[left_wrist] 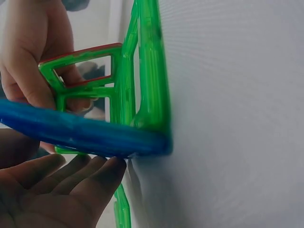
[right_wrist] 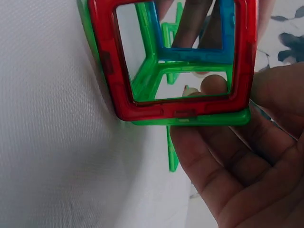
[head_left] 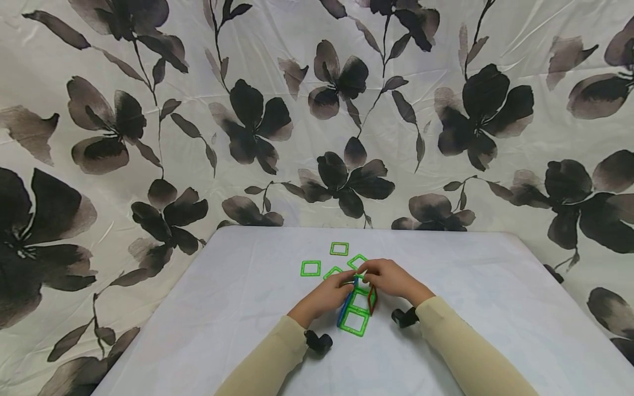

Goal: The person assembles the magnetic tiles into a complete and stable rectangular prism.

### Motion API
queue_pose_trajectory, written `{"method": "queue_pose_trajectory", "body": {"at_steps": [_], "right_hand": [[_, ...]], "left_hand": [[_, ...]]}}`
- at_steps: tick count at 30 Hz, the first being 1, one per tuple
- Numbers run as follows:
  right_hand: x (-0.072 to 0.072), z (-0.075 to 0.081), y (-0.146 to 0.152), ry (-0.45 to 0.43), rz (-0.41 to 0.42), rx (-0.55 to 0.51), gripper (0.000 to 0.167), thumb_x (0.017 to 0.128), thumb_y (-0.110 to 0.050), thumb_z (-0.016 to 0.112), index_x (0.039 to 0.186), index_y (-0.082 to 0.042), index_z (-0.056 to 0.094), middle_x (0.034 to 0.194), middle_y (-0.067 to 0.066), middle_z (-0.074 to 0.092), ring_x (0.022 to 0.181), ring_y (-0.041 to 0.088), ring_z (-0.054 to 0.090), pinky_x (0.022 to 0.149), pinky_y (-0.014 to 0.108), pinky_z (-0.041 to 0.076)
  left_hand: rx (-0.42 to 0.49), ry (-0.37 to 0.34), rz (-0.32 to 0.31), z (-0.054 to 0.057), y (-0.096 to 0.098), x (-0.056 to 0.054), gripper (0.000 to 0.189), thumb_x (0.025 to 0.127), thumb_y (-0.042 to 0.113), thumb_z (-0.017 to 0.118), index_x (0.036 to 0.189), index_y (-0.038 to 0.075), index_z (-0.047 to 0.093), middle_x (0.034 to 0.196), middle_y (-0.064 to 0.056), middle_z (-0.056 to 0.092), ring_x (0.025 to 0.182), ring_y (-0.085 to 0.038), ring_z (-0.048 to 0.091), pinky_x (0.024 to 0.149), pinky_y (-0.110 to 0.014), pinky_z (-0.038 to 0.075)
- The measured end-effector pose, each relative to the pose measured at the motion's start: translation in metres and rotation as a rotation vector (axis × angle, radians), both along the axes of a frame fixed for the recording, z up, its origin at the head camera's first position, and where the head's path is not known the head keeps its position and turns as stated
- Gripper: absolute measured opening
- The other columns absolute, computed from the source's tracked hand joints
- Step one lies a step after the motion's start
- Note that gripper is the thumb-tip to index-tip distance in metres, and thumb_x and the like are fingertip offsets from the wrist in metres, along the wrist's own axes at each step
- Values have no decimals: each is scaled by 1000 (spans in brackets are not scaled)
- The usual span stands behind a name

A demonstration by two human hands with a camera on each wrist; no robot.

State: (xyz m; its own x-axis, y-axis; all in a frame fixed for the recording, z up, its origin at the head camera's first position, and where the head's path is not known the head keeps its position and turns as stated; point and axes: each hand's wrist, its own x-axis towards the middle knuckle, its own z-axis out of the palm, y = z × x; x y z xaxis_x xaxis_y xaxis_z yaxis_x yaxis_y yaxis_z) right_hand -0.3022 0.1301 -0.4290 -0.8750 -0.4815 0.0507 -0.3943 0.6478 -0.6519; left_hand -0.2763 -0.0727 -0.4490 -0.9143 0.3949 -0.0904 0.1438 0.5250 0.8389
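Note:
Green square magnetic tiles (head_left: 355,333) lie flat in a row on the table. Along their left side a blue magnetic tile (left_wrist: 80,133) stands on edge, and a red magnetic tile (right_wrist: 185,108) stands on the right. At the row's far end my right hand (head_left: 393,279) pinches an upright green magnetic tile (right_wrist: 156,76), its fingers behind the frame. My left hand (head_left: 324,297) touches the blue tile's outer side with nearly straight fingers (left_wrist: 90,190). Its thumb is partly hidden by the blue tile.
Several loose green tiles lie beyond the hands, among them one at the back (head_left: 339,243) and one farther left (head_left: 310,274). The white-covered table (head_left: 198,330) ends in front of a floral cloth backdrop (head_left: 342,137). A dark wrist camera (head_left: 318,342) hangs under the left sleeve.

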Motion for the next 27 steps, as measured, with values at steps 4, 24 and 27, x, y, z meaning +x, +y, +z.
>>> {"method": "queue_pose_trajectory", "body": {"at_steps": [4, 24, 27], "right_hand": [[-1, -1, 3, -52, 6, -27, 20, 97, -17, 56, 113, -19, 68, 98, 4, 73, 78, 11, 62, 70, 31, 50], [4, 2, 14, -107, -88, 12, 32, 93, -16, 55, 122, -12, 67, 95, -2, 69, 77, 13, 57, 67, 29, 48], [4, 2, 14, -106, -89, 6, 32, 94, -17, 55, 122, -12, 67, 97, -1, 70, 78, 13, 57, 68, 29, 49]], "left_hand": [[-8, -3, 6, -2, 1, 0, 45, 102, 27, 46, 147, 20, 43, 144, -4, 52, 135, -23, 46, 110, -51, 38], [-28, -67, 4, 10, -25, 20, 38, 99, 25, 53, 130, 6, 61, 129, -10, 62, 110, -20, 63, 88, -39, 57], [-17, -72, -4, 11, -25, 22, 37, 98, 26, 55, 129, 6, 61, 130, -9, 61, 110, -19, 62, 89, -39, 56]]}}
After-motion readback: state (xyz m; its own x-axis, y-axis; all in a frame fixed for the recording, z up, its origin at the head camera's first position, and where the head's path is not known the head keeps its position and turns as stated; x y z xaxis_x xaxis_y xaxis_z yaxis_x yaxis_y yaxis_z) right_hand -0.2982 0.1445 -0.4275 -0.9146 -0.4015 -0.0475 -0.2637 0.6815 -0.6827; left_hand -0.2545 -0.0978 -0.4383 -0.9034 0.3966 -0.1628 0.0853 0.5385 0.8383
